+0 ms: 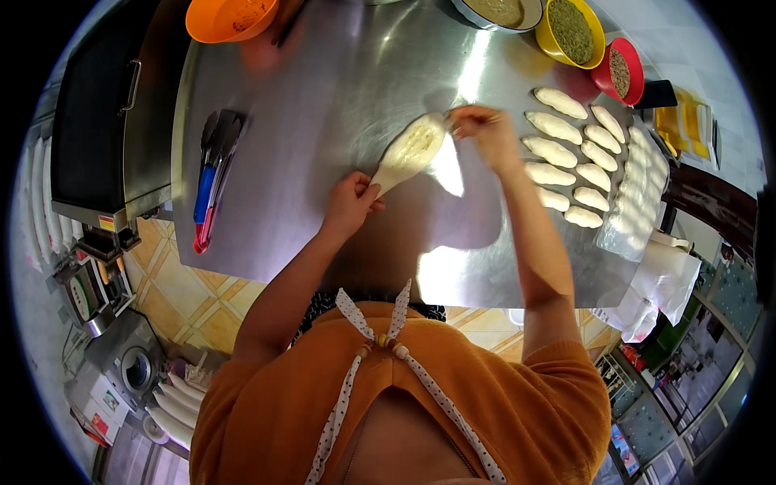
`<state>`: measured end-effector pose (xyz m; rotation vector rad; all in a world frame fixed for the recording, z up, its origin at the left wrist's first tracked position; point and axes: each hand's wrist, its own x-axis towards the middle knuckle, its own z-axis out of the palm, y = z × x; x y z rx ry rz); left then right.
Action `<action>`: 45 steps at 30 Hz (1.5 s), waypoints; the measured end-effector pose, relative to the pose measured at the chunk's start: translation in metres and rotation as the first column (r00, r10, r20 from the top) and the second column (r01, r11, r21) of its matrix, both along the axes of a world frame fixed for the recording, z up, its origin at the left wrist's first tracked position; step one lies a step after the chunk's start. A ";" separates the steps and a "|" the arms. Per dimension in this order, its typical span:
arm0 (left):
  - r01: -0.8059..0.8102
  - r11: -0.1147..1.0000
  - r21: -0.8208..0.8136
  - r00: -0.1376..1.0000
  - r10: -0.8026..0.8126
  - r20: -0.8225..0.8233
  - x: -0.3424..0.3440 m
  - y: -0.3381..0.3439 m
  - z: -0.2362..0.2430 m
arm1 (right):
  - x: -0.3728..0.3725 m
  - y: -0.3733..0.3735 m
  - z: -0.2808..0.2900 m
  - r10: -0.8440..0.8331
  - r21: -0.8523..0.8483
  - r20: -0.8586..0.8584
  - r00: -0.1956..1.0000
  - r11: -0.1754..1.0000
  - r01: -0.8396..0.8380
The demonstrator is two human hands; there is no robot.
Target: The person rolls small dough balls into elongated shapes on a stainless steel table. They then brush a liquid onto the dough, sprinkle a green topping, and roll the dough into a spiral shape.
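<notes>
A flat, stretched strip of pale dough lies slantwise over the steel table, broad at its far right end and narrowing toward me. Its surface looks shiny, with a lumpy patch along the middle. My left hand is closed on the narrow near end, thumb on top. At the broad far end, my right hand pinches the dough's edge; the fingertips are slightly blurred. To the right of that hand, several elongated dough pieces lie in two columns, beside a clear plastic sheet.
Two pairs of tongs, one with a blue handle and one with a red handle, lie on the steel table at left. An orange bowl, yellow bowl and red bowl line the far side. A dark oven stands left.
</notes>
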<state>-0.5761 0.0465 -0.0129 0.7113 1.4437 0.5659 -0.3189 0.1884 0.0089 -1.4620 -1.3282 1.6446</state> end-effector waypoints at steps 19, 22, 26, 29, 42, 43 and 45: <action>-0.066 0.989 0.130 0.990 0.048 0.131 -0.013 -0.028 -0.034 | -0.107 -0.146 -0.038 -0.269 0.689 0.544 0.795 0.684 -0.239; -0.019 0.997 0.077 0.993 0.009 0.121 -0.014 -0.027 -0.024 | -0.093 -0.108 -0.025 -0.361 0.678 0.659 0.660 0.665 -0.314; -0.065 0.996 0.063 0.989 0.056 0.133 -0.015 -0.027 -0.025 | -0.117 -0.158 -0.040 -0.348 0.690 0.665 0.661 0.625 -0.365; -0.041 0.992 0.117 0.996 0.032 0.083 -0.019 -0.028 -0.033 | -0.136 -0.184 -0.031 -0.337 0.668 0.667 0.665 0.667 -0.331; -0.053 0.996 0.067 0.991 0.044 0.129 -0.022 -0.031 -0.021 | -0.105 -0.122 -0.037 -0.369 0.649 0.670 0.644 0.711 -0.269; -0.066 0.996 0.055 0.988 0.058 0.143 -0.022 -0.032 -0.020 | -0.112 -0.138 -0.039 -0.333 0.604 0.711 0.619 0.741 -0.294; -0.083 0.995 0.049 0.985 0.074 0.153 -0.021 -0.033 -0.021 | -0.126 -0.164 -0.036 -0.269 0.535 0.758 0.594 0.778 -0.330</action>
